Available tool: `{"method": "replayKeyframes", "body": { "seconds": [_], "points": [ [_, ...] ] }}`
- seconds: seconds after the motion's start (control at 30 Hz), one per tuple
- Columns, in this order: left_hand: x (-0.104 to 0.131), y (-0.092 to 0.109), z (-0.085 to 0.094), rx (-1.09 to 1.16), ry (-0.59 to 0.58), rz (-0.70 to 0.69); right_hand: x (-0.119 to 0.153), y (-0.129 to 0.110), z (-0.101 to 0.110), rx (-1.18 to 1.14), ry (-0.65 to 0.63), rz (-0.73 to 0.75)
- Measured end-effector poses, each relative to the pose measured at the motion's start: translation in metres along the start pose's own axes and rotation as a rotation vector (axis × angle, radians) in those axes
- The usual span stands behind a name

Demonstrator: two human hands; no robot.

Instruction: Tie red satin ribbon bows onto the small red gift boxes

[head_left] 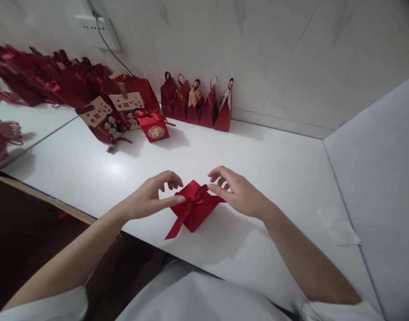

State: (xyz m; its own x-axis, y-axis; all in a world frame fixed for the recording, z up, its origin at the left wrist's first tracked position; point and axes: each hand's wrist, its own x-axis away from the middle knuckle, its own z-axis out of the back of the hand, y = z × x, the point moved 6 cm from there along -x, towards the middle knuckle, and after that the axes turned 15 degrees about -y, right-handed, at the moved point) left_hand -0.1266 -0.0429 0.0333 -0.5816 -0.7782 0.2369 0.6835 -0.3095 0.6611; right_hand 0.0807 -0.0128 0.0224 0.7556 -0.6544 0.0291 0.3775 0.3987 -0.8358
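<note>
A small red gift box sits on the white table in front of me, its corner turned towards me. Across its top lies a red ribbon tied in a bow, with one tail hanging out to the left front and another to the right. My left hand hovers at the box's left side, fingers curved and apart, the thumb tip over the ribbon's edge. At the right, my right hand has its fingers bent and spread near the bow's loop. Neither hand grips anything; whether a fingertip touches the ribbon, I cannot tell.
Behind stand a small red box with a bow, printed gift boxes and a row of red pointed boxes by the wall. More red bags fill the left. Another person's hand is at the left edge. A white panel bounds the right.
</note>
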Motion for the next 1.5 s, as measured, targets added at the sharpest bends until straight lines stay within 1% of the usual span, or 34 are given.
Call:
{"method": "replayKeyframes", "body": {
  "seconds": [0.07, 0.13, 0.3, 0.33, 0.37, 0.47, 0.5, 0.53, 0.6, 0.67, 0.7, 0.77, 0.83, 0.9, 0.97, 1.1, 1.2, 1.3, 1.4, 1.5],
  "points": [
    [0.002, 0.003, -0.002, -0.024, -0.019, 0.005, -0.008, 0.008, -0.006, -0.071, -0.14, 0.009],
    [0.003, 0.005, -0.005, -0.031, -0.029, -0.012, -0.012, 0.012, -0.009, -0.139, -0.219, 0.035],
    [0.005, 0.001, -0.005, 0.047, 0.0, -0.005, -0.011, 0.013, -0.01, -0.21, -0.277, 0.041],
    [0.005, 0.0, -0.005, 0.069, 0.0, 0.003, -0.01, 0.012, -0.009, -0.201, -0.25, 0.037],
    [0.004, -0.001, -0.005, 0.087, -0.009, 0.014, -0.01, 0.012, -0.007, -0.172, -0.183, 0.031],
    [0.001, -0.003, -0.007, 0.083, -0.044, 0.074, -0.002, 0.003, 0.0, 0.024, 0.17, 0.041],
    [0.0, -0.003, -0.007, 0.073, -0.027, 0.087, 0.002, -0.003, -0.002, 0.109, 0.261, 0.078],
    [-0.002, -0.004, -0.006, 0.071, 0.008, 0.087, 0.005, -0.012, -0.008, 0.197, 0.305, 0.134],
    [-0.005, -0.002, -0.007, 0.096, 0.087, 0.059, 0.009, -0.029, -0.031, 0.391, 0.281, 0.274],
    [-0.009, -0.001, -0.011, 0.135, 0.118, 0.037, 0.014, -0.043, -0.055, 0.574, 0.265, 0.362],
    [-0.011, 0.0, -0.013, 0.142, 0.119, 0.042, 0.014, -0.047, -0.066, 0.656, 0.267, 0.37],
    [-0.015, 0.0, -0.018, 0.135, 0.12, 0.066, 0.014, -0.05, -0.083, 0.779, 0.286, 0.334],
    [-0.017, 0.001, -0.02, 0.136, 0.122, 0.085, 0.013, -0.054, -0.093, 0.865, 0.361, 0.317],
    [-0.018, 0.0, -0.023, 0.161, 0.11, 0.101, 0.013, -0.058, -0.098, 0.929, 0.437, 0.359],
    [-0.017, -0.003, -0.024, 0.176, 0.106, 0.13, 0.012, -0.062, -0.102, 0.971, 0.462, 0.42],
    [-0.013, -0.005, -0.023, 0.161, 0.139, 0.189, 0.01, -0.062, -0.106, 1.004, 0.461, 0.47],
    [-0.013, -0.004, -0.023, 0.198, 0.139, 0.189, 0.008, -0.06, -0.107, 1.004, 0.481, 0.433],
    [-0.015, -0.004, -0.025, 0.254, 0.095, 0.174, 0.005, -0.058, -0.11, 1.002, 0.447, 0.387],
    [-0.018, -0.006, -0.027, 0.307, 0.073, 0.175, 0.006, -0.061, -0.114, 1.004, 0.408, 0.449],
    [-0.019, -0.01, -0.031, 0.37, 0.079, 0.215, 0.007, -0.064, -0.115, 1.002, 0.443, 0.534]
  ]
}}
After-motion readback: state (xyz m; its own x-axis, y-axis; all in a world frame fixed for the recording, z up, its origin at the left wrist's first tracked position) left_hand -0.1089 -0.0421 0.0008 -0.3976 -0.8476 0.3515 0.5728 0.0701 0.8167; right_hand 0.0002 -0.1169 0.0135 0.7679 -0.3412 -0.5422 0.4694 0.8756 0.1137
